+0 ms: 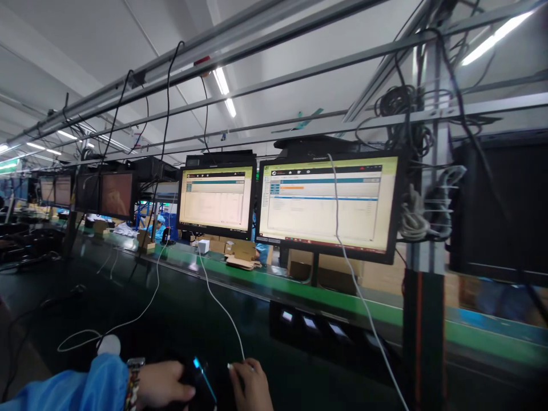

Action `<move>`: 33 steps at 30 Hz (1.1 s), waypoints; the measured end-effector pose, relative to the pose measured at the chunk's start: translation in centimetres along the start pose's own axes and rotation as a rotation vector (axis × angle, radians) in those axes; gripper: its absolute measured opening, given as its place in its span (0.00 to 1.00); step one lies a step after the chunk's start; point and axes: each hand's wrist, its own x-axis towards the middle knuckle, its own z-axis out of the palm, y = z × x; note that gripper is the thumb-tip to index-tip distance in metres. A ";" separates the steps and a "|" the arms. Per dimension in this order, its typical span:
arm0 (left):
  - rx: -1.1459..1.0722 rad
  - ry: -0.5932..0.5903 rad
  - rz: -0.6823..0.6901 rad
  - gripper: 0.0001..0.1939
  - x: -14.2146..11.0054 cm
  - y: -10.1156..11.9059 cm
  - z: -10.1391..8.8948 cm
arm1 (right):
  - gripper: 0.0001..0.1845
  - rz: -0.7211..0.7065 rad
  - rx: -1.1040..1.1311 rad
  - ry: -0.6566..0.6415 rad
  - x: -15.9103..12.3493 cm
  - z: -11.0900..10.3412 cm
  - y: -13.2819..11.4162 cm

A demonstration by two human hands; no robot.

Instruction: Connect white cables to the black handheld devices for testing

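At the bottom edge of the view, the left hand point(165, 385), coming out of a blue sleeve with a beaded wristband, curls its fingers around a dark slim phone point(200, 383) whose edge glows blue; thumb and fingers are closed on its body. Just right of it, the right hand point(250, 385) pinches the small white plug point(231, 366) of a thin white cable point(218, 302) between thumb and fingertips, the tip just beside the phone's end. The cable climbs away from the fingers toward the two lit flat monitors point(327, 200) above the dark green desk point(171, 308).

To seat the plug well, the person would likely do best to hold the phone steady and level, line the connector up square with the port, and press straight in without twisting. Whether the plug is already touching the port cannot be told. Slack in the cable should stay loose so it does not drag the phone.
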 end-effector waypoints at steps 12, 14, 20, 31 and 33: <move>0.031 0.003 0.003 0.31 0.4 0.3 0.1 | 0.13 0.004 -0.013 -0.010 -0.1 0.0 0.2; 0.021 0.007 0.019 0.29 0.4 0.2 0.1 | 0.13 0.012 -0.018 -0.013 -0.1 -0.1 0.1; 0.005 0.008 0.019 0.26 0.7 -0.3 0.1 | 0.13 0.041 -0.025 -0.062 0.0 -0.4 -0.3; 0.002 -0.013 0.037 0.29 0.1 -0.3 -0.4 | 0.13 0.061 -0.018 -0.076 0.0 -0.7 -0.6; 0.005 -0.017 0.038 0.30 0.0 -0.2 -0.3 | 0.13 0.058 -0.014 -0.059 -0.1 -0.7 -0.6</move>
